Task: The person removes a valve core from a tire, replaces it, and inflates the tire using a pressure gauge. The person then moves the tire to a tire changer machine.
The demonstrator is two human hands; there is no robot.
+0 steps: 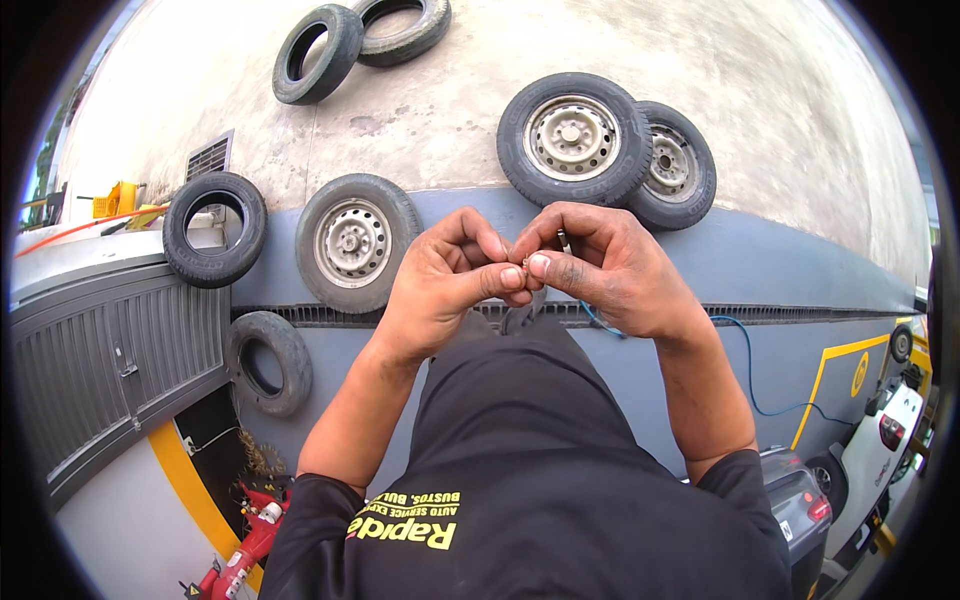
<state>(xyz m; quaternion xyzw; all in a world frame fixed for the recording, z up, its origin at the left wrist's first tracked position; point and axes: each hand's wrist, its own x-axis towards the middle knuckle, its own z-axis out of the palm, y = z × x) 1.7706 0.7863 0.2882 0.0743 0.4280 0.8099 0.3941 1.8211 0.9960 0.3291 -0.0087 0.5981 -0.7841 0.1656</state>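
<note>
In front of my body, my left hand (pixel 440 275) and my right hand (pixel 615 270) meet, thumbs and forefingers pinched tip to tip. A tiny metallic piece (pixel 526 263) shows between the fingertips, too small to name. My right hand also has a short, thin metal rod (pixel 564 241) tucked by its curled fingers, mostly hidden. Just past my hands lie a wheel with a silver steel rim (pixel 352 243) at left and another steel-rimmed wheel (pixel 573 139) at right, which overlaps a third wheel (pixel 676 163).
Loose tyres lie about: one tyre (pixel 215 230) and a second tyre (pixel 270 363) at left, others farther off. A drain grate (pixel 780 311) crosses the grey floor. A blue hose (pixel 752 385) trails at right, near a white vehicle (pixel 880 450). Red equipment (pixel 245 550) stands lower left.
</note>
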